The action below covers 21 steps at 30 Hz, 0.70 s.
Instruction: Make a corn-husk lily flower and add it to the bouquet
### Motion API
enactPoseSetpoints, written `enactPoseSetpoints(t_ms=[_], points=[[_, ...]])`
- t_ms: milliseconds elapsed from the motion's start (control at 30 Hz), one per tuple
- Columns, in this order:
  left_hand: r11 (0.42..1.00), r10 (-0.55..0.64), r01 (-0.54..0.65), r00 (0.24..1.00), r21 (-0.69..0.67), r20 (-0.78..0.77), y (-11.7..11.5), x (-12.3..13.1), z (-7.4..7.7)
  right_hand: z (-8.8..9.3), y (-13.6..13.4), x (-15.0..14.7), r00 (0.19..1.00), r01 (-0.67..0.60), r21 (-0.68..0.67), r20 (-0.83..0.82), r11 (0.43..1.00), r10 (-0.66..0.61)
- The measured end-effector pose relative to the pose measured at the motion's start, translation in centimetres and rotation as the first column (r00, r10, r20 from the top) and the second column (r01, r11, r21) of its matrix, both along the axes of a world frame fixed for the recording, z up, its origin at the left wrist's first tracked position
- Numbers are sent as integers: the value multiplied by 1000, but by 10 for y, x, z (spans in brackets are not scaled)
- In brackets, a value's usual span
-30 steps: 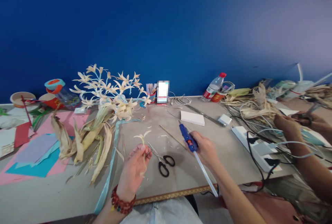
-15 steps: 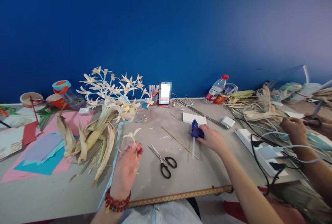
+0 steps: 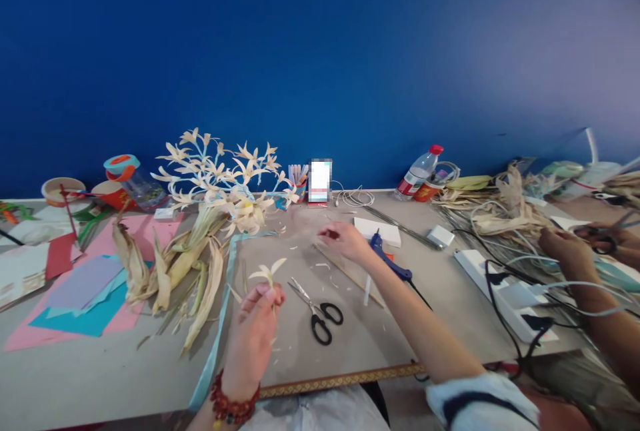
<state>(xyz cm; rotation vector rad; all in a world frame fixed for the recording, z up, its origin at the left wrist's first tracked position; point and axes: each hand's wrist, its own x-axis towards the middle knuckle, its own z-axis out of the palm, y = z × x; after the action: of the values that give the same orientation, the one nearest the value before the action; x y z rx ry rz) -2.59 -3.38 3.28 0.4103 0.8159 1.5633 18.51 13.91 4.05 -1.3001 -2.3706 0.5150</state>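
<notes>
My left hand (image 3: 257,324) pinches the stem of a small pale flower (image 3: 270,271) that looks made of corn husk; its petals stand above the fingertips. My right hand (image 3: 345,242) is over the middle of the table, away from the glue gun, and its fingers are smeared by motion. The blue glue gun (image 3: 393,261) lies to the right of that hand, with a clear glue stick in it. Black-handled scissors (image 3: 320,318) lie partly open between my forearms. A thin wooden stick (image 3: 345,274) passes under my right arm.
A bunch of husk flowers (image 3: 220,178) stands at the back left, behind dried corn husks (image 3: 175,271). Coloured paper (image 3: 85,291) lies further left. A phone (image 3: 320,181) leans at the wall. On the right are a power strip (image 3: 500,291), cables and another person's hands (image 3: 570,248) with scissors.
My right hand has let go of the glue gun and moved left and away from me. The glue gun now lies turned on the table. My left hand still holds the flower, slightly further right.
</notes>
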Motion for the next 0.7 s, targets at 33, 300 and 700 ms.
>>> enactPoseSetpoints(t_ms=[33, 300, 700], points=[[999, -37, 38, 999, -8, 16, -1, 5, -1, -6, 12, -22, 1000, -31, -9, 2, 999, 31], [999, -39, 39, 999, -34, -7, -6, -2, 0, -31, 64, -107, 987, -162, -188, -18, 969, 161], [998, 4, -4, 1000, -57, -9, 15, 16, 7, 3, -56, -38, 713, -295, -519, -678, 802, -177]])
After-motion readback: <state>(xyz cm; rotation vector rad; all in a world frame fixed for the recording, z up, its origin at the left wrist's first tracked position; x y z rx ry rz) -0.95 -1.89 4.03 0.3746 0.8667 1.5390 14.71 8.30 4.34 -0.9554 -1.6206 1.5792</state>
